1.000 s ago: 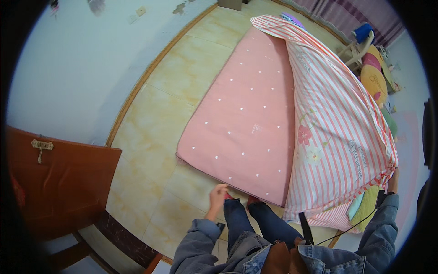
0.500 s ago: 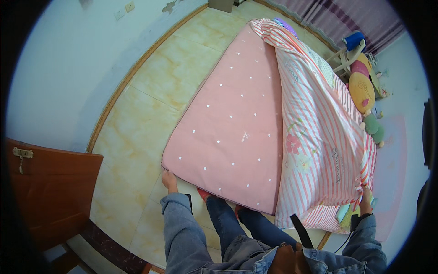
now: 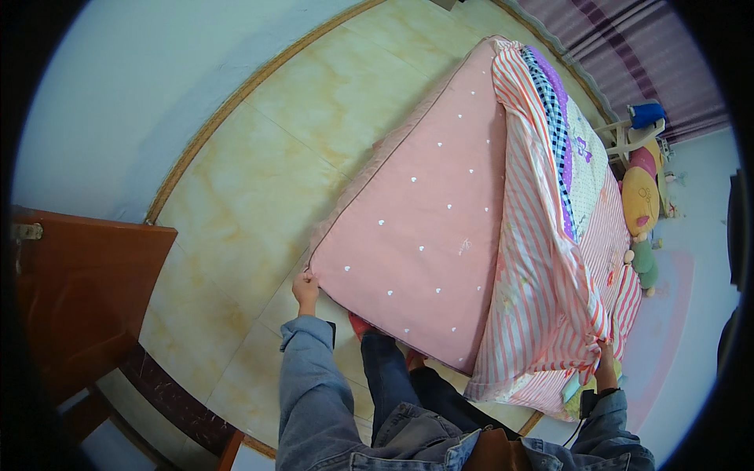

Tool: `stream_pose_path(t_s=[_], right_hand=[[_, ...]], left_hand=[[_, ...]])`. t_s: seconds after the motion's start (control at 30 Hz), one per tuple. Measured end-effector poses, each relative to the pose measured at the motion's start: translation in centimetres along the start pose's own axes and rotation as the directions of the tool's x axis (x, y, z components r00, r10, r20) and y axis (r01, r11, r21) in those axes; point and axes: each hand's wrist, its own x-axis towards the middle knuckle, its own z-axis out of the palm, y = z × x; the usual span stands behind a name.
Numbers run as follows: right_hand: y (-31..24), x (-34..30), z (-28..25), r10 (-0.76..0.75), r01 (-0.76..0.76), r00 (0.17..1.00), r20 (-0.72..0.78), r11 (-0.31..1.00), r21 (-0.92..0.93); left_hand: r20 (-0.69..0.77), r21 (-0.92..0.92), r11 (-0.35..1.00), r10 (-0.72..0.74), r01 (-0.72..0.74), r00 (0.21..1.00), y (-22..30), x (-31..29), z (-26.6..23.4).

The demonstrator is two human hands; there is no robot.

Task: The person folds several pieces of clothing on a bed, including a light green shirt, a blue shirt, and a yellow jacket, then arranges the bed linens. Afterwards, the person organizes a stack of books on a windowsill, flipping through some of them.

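Observation:
My left hand (image 3: 305, 292) is closed on the near left corner of a pink mattress cover (image 3: 408, 228) with small white hearts and dark piping. Its side hangs down along the left of the bed. On the far right, my right hand (image 3: 605, 367) grips a bunched corner of a red-and-white striped sheet (image 3: 530, 306). The sheet runs in a long fold up the bed, its left edge over the pink cover. Beyond the fold lies a patterned quilt (image 3: 585, 149) with purple and checked bands, partly hidden by the sheet.
A yellow plush toy (image 3: 640, 200) and a green one (image 3: 645, 265) lie along the bed's right side. Behind them stands a white chair (image 3: 624, 141) with a blue item on it. A brown wooden door (image 3: 82, 294) is at left; tiled floor (image 3: 228, 212) runs beside the bed.
My left hand has moved slightly right and up with the cover's corner. My right hand has drawn the striped sheet left and nearer, baring more of the patterned quilt. The view has shifted too.

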Motion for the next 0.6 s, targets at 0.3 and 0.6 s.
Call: stream_pose_path(t_s=[0.3, 0.6], right_hand=[[-0.2, -1.1, 5.4, -0.040, 0.028, 0.998, -0.055, 0.979, -0.204], [2.3, -0.8, 11.8, 0.058, 0.048, 0.952, 0.299, 0.941, -0.336]], left_hand=[[-0.189, -0.282, 0.957, 0.016, -0.070, 0.982, 5.7, -6.3, 1.4], [0.290, -0.626, 0.500, 0.862, -0.599, 0.416, 28.8, -30.5, 8.2]])
